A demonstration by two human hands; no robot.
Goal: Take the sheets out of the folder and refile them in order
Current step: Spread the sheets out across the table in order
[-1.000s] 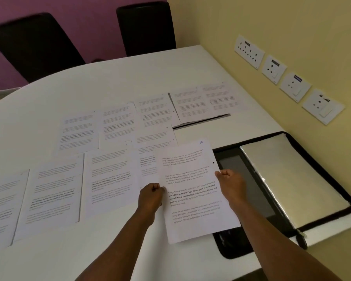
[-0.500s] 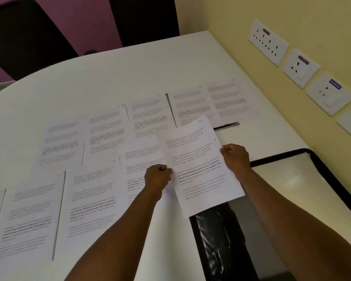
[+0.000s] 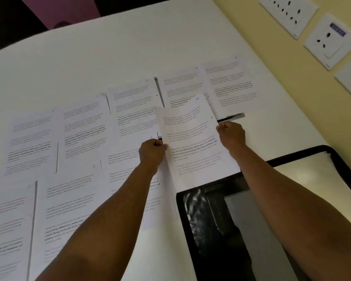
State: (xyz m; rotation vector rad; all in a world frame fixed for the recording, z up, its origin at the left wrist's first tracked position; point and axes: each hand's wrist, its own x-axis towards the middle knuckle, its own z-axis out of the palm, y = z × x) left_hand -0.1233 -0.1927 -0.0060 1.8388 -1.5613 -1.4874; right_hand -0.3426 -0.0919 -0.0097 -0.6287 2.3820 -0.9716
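With the left hand (image 3: 152, 148) and right hand (image 3: 231, 134) each pinching a side edge, the white printed sheet numbered 10 (image 3: 193, 142) should land flat beside the laid-out white pages (image 3: 130, 110), number showing.

Far half of the white table (image 3: 130, 47) lies bare, so there's open room to reach across there. Nearer in, two rows of printed sheets (image 3: 75, 126) cover the left and middle. The held sheet (image 3: 193, 142) hangs over the gap between them and the open black folder (image 3: 211, 230), which fills the near right corner. Bare strip of table right of the held sheet, up to the yellow wall (image 3: 272, 63) with its socket plates (image 3: 330, 40), which closes off the right side.
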